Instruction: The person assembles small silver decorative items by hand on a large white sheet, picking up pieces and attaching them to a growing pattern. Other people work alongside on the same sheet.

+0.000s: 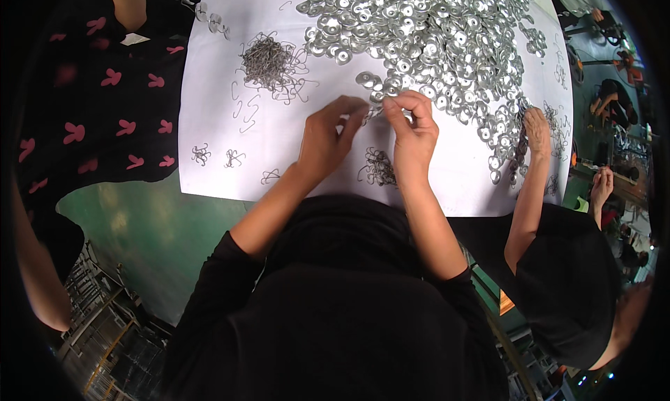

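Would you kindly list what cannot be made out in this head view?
- The small piece between the left hand and right hand: fingers cover it.
- Pile of metal discs: top edge cuts it off.
- Wire hooks: too tangled and small to count.
- Co-worker's hand: what it touches is unclear.

**Bright centre, dark bent rim**

Light fell evenly from above on the white table sheet, which read bright without burning out. The heap of metal discs threw sharp glints. Shadows beneath the hands were soft and faint. Black clothing lost all detail. Fisheye bending curved the sheet's edges; the corners went black, the rim smeared.
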`<state>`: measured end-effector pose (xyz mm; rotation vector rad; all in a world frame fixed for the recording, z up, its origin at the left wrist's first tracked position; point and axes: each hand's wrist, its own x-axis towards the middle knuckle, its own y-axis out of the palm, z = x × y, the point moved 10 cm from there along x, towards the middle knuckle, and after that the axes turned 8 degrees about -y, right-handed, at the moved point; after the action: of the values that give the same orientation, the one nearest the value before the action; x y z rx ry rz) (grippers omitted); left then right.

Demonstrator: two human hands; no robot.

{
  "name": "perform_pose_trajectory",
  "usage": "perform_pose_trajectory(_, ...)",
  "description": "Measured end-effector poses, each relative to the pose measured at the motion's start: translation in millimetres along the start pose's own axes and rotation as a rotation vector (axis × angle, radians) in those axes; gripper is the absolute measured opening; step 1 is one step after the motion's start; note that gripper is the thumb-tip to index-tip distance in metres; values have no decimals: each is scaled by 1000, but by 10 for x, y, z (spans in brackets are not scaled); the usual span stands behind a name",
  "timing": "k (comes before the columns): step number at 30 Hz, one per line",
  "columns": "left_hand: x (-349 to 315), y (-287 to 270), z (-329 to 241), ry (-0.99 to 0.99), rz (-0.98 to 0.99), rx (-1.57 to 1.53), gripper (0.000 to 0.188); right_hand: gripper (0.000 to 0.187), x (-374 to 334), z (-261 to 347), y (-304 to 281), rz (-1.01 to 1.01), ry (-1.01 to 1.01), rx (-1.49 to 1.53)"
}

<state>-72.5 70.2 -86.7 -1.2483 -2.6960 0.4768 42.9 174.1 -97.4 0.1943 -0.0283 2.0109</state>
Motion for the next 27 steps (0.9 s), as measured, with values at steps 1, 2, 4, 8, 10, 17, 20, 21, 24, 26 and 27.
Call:
perform_pose_trajectory(1, 92, 8, 107, -28, -20, 33, 11, 7, 16, 25, -39, -9, -18, 26)
perform_pose_trajectory(2, 216, 20, 259, -56, -43, 66, 13, 7, 28, 55, -73, -14, -37, 52)
perform_pose_trajectory(4, 462, 79, 601, -41, -100, 198, 18, 7, 53, 94, -126, -19, -56, 7)
perform_pose_trajectory(8, 802, 285, 904, 26, -185, 536, 24, 8, 89, 119, -175, -23, -81, -28)
perform_pose_trajectory(10, 917, 401, 973, -52, -109, 567, 24, 9, 82, 118, -217, -28, -88, -70)
perform_pose_trajectory(17, 839, 408, 1226, -276, 0, 327, 27, 7, 4, -12, -28, 45, -73, -69)
perform_pose_trajectory(20, 763, 433, 956, -91, -148, 512, 28, 7, -31, -1, 39, 56, -66, -110)
perform_pose_trajectory(21, 772, 468, 950, -95, -130, 556, 28, 7, -51, 8, 57, 59, -63, -114)
perform_pose_trajectory(24, 857, 526, 1056, -169, 4, 444, 28, 6, -80, 51, 93, 68, -74, -121)
perform_pose_trajectory(26, 863, 523, 1142, -219, 82, 279, 27, 7, -94, 65, 92, 65, -89, -146)
perform_pose_trajectory(27, 840, 467, 1189, -236, 98, 191, 26, 7, -101, 58, 114, 71, -91, -137)
